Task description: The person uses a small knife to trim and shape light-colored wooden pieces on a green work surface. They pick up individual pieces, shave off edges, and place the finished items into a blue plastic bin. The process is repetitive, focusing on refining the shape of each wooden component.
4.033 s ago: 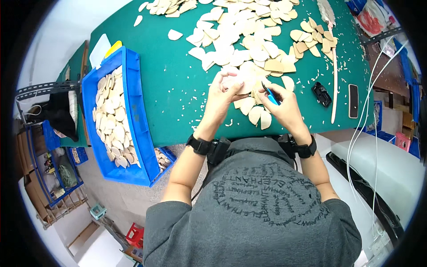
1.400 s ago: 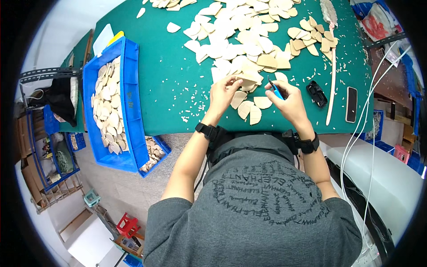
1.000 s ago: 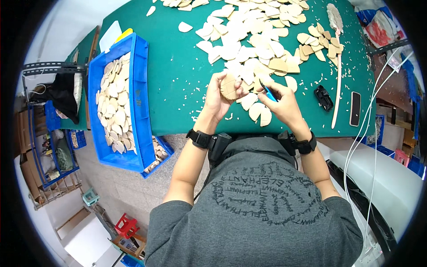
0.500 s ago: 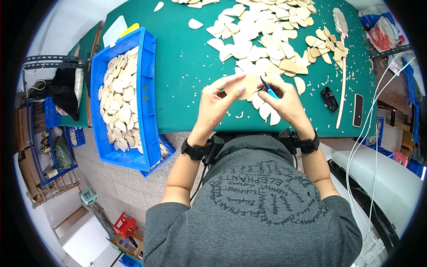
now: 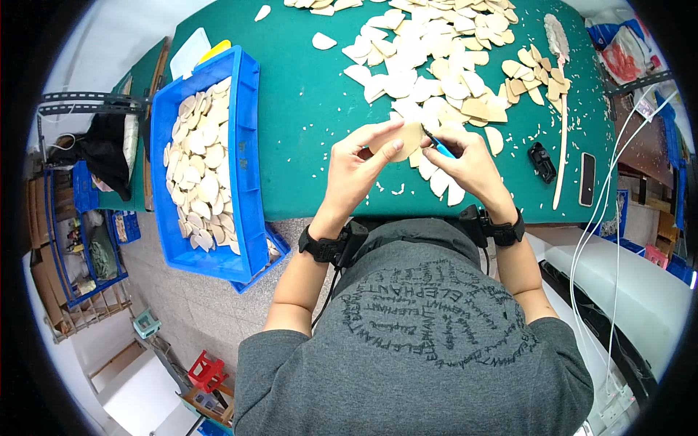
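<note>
My left hand [image 5: 361,166] holds a pale, flat, rounded wooden piece [image 5: 408,139] by its edge, raised above the green table [image 5: 305,109]. My right hand [image 5: 469,161] grips a small blue-handled tool [image 5: 438,144] whose tip meets the piece's right edge. Both hands sit close together near the table's front edge. Many similar wooden pieces [image 5: 429,65] lie spread over the table behind the hands, and small pale shavings [image 5: 396,190] are scattered beneath them.
A blue bin [image 5: 211,160] full of wooden pieces stands at the left. To the right lie a long wooden stick [image 5: 561,138], a small black object [image 5: 541,161] and a dark phone [image 5: 586,179]. White cables [image 5: 603,218] hang at the right. Shelving and crates [image 5: 80,218] stand at the left.
The hands lifted a wooden piece from the pile and turned it between the fingers; the tool now meets its right edge. The view has shifted slightly.
</note>
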### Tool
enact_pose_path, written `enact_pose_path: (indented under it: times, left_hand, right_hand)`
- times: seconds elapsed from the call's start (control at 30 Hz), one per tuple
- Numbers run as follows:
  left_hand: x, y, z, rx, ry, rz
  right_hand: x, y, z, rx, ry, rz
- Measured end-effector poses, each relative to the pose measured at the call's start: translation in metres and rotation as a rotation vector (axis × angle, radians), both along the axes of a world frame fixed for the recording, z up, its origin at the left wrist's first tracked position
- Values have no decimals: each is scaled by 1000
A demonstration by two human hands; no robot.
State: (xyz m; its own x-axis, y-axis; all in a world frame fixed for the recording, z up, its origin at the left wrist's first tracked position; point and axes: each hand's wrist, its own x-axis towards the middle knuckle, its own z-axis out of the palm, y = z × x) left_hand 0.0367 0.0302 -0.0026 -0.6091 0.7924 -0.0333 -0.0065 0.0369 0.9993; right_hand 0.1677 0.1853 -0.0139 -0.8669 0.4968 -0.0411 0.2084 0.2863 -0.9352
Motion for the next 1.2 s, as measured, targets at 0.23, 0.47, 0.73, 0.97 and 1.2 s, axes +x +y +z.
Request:
enact_pose_path:
  times: [0.23, 0.47, 0.73, 0.97, 1.2]
  left_hand:
    - [-5, -5, -3, -5, 87, -3]
    - [-10, -17, -4, -1, 20, 24]
    - [-109, -106, -12, -81, 405, 723]
    - [-103, -23, -65, -287, 814, 510]
    - [-8, 102, -159, -533, 707, 45]
  right_hand:
    - [-6, -5, -3, 32, 38, 2]
    - [-13, -14, -3, -41, 44, -45]
    - [6, 4, 2, -224, 6, -208]
    - [40, 24, -12, -190, 39, -344]
    - [54, 21, -4, -207, -3, -400]
